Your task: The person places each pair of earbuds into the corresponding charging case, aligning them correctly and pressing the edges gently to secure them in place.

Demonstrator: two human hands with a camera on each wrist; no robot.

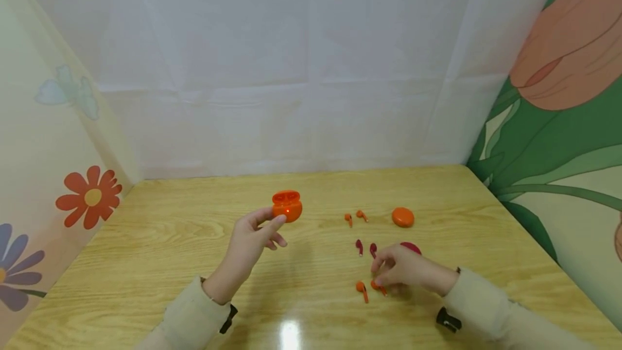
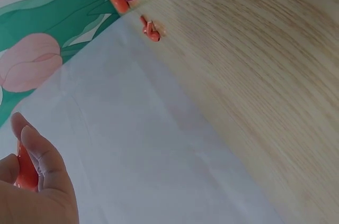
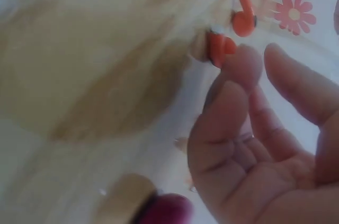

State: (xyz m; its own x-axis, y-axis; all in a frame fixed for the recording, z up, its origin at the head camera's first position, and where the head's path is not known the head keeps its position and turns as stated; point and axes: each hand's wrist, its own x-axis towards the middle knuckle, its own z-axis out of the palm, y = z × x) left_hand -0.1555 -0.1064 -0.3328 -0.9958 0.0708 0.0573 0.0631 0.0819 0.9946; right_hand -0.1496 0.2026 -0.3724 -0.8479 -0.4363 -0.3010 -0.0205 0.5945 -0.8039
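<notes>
My left hand (image 1: 249, 242) holds an orange earbud case (image 1: 289, 210) above the table between thumb and fingers, its lid raised. In the left wrist view the fingers partly cover that case (image 2: 27, 168). My right hand (image 1: 410, 270) is low over the table at a front orange earbud (image 1: 378, 287). In the right wrist view a fingertip meets or overlaps this earbud (image 3: 216, 49), while the thumb stands apart from it. Whether they touch is hard to tell. A second orange earbud (image 1: 362, 288) lies just left of it.
Two magenta earbuds (image 1: 359, 246) lie beyond my right hand, with a magenta case (image 1: 412, 247) partly hidden behind it. Farther back are two more orange earbuds (image 1: 348, 219) and a closed orange case (image 1: 403, 217). A white sheet (image 1: 301, 69) hangs behind the wooden table (image 1: 194, 231).
</notes>
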